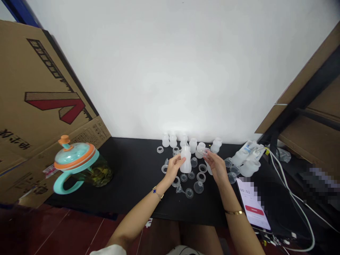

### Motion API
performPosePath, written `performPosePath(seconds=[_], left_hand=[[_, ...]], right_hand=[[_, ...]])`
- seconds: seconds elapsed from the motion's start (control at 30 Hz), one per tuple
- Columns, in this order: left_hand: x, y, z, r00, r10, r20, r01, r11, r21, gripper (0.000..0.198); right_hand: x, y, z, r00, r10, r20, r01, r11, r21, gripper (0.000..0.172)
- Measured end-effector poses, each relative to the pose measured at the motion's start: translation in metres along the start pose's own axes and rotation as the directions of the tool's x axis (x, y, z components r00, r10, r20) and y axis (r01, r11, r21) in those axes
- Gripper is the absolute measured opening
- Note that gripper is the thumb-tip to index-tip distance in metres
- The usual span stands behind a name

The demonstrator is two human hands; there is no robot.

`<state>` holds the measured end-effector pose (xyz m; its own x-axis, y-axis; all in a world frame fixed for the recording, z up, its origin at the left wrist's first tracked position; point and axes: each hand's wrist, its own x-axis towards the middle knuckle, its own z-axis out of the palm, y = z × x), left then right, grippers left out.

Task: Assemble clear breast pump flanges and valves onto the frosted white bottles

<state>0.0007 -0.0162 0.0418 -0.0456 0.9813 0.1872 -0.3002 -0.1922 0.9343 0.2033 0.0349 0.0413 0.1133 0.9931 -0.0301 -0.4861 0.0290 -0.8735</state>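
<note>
L hand (174,168) & R hand (217,168) are apart but close, mid-table. L hand wraps the side of an upright white plastic bottle (186,163); R hand pinches a small clear plastic part (204,152) in its fingertips, just right of the bottle's top.

L to R: upper left of frame, a printed cardboard carton (39,88) leans by the white wall (170,71). Left of center, a teal-&-orange lidded mug (75,159) stands on the black tabletop (132,191), dark leafy contents inside. Center back, a row of white bottles (193,145); below it, clear rings (201,177) & small funnels (180,189) lie loose around the hands. Right, bagged bottles (247,157), then a phone (252,207) showing a timer, lower right, & a white cable (297,207).

Tip: steady low hold on bottle, fingertip pinch for small part, wrists clear of loose rings.
</note>
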Motion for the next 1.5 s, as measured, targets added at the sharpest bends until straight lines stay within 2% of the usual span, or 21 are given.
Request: performPosePath(seconds=[0.23,0.4,0.57,0.9,1.2,1.5], left_hand=[[-0.001,0.001,0.000,1.000,0.006,0.000,-0.006,1.000,0.013,0.037],[0.000,0.000,0.000,1.000,0.002,0.000,-0.002,1.000,0.020,0.038],[0.000,0.001,0.000,1.000,-0.006,-0.015,0.007,1.000,0.015,0.042],[0.001,-0.002,-0.002,1.000,-0.011,-0.021,0.012,1.000,0.019,0.039],[0.002,-0.005,-0.002,0.998,-0.057,-0.018,0.056,0.998,-0.039,0.043],[0.002,-0.006,-0.003,0.996,-0.087,-0.036,0.084,0.993,-0.085,0.045]], right_hand=[[-0.010,0.004,0.009,0.989,0.065,0.133,-0.073,0.996,0.055,0.023],[-0.016,0.006,0.016,0.985,0.074,0.155,-0.084,0.995,0.058,0.038],[-0.021,0.007,0.021,0.984,0.058,0.170,-0.060,0.998,0.007,0.040],[-0.027,0.007,0.025,0.977,0.080,0.199,-0.088,0.996,0.032,0.051],[-0.026,0.008,0.024,0.966,0.077,0.248,-0.100,0.991,0.084,0.029],[-0.025,0.011,0.024,0.972,0.051,0.228,-0.075,0.992,0.097,0.035]])
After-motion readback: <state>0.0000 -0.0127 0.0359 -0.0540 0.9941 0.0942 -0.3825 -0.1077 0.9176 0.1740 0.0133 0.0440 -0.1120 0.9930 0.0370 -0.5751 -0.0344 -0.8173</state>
